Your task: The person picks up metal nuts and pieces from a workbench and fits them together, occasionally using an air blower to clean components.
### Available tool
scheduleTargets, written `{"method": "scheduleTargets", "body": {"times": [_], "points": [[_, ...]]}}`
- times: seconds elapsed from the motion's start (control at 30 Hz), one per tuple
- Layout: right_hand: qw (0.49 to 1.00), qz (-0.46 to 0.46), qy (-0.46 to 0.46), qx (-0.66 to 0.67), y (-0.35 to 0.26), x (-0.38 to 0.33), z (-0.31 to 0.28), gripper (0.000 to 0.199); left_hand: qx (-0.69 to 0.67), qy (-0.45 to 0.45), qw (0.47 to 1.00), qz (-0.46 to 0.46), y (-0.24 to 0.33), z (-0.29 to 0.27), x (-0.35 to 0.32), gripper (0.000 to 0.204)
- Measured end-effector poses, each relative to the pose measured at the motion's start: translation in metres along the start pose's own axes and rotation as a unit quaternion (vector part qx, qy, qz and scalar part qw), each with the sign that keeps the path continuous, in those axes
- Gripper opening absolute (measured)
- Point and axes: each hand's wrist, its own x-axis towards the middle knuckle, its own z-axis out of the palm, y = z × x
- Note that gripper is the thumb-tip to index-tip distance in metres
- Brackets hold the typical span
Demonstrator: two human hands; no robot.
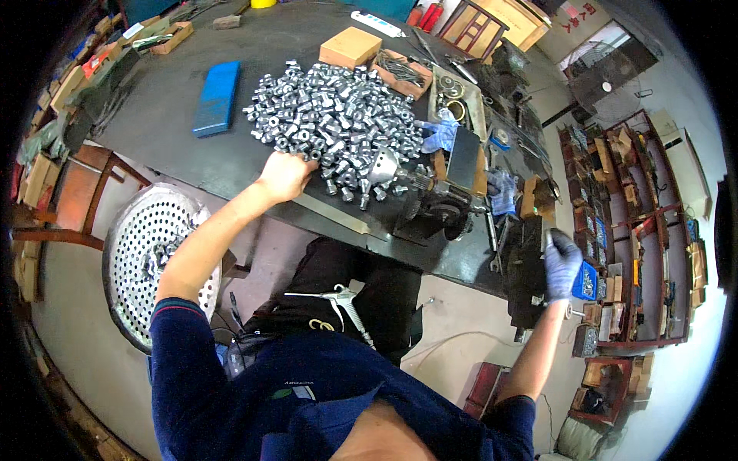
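Note:
A large heap of shiny metal fittings [330, 107] lies on the dark workbench. My bare left hand [286, 177] is at the heap's near edge, its fingers curled among the fittings; anything inside them is hidden. My right hand [563, 261], in a grey-blue glove with dark fingers, is closed beside a dark machine block [527, 261] at the bench's right end. A pale metallic end shows by its fingertips, too small to name. Between the hands stands a small bench machine [438, 207] with a round, holed metal chuck [382, 167] facing the heap.
A perforated round metal stool seat [127, 265] with metal pieces on it is at my left. On the bench are a blue box [217, 98], a cardboard box [350, 48], spare gloves [503, 192] and a wrench [493, 242]. An air gun [342, 303] lies across my lap.

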Motion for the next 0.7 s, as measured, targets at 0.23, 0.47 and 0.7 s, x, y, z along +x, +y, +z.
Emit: {"method": "scheduleTargets", "body": {"times": [0.23,0.47,0.7], "points": [[0.973,0.093,-0.098,0.187,-0.002,-0.065,0.067,0.019,0.011,0.030,0.999,0.029,-0.005,0.001,0.002,0.017],[0.876,0.242,-0.093,0.407,0.028,-0.058,0.115,0.038,-0.156,0.120,0.977,-0.079,0.001,-0.015,-0.014,0.013],[0.787,0.174,-0.004,0.592,-0.038,-0.011,0.146,0.059,-0.798,0.087,0.596,-0.013,0.051,-0.065,0.008,0.020]]}}
